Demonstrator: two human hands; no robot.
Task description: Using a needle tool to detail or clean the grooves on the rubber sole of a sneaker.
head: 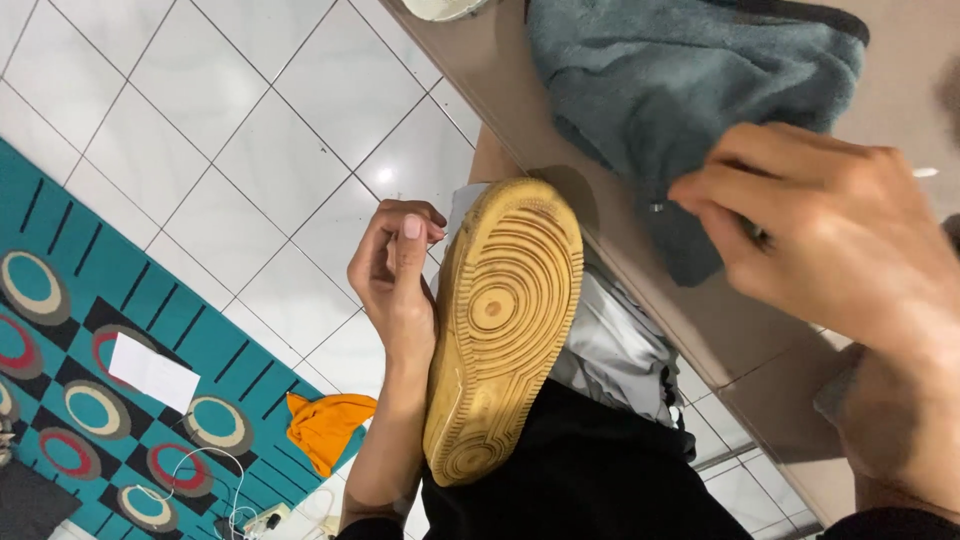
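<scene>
My left hand (398,275) grips the side of a shoe (503,325), whose tan rubber sole faces the camera, toe end pointing up toward the table edge. The shoe rests against my lap, over grey and black clothing. My right hand (835,235) is over the brown table (690,320), fingers pinched together on a small thin object near the edge of a grey-blue cloth (680,85) that lies bunched on the tabletop. What exactly the fingers pinch is too small to tell.
White floor tiles (250,130) lie below. A teal patterned rug (90,340) at the left carries a white paper (153,372), an orange cloth (328,425) and a white cable (215,490). A pale round object (440,8) sits at the table's top edge.
</scene>
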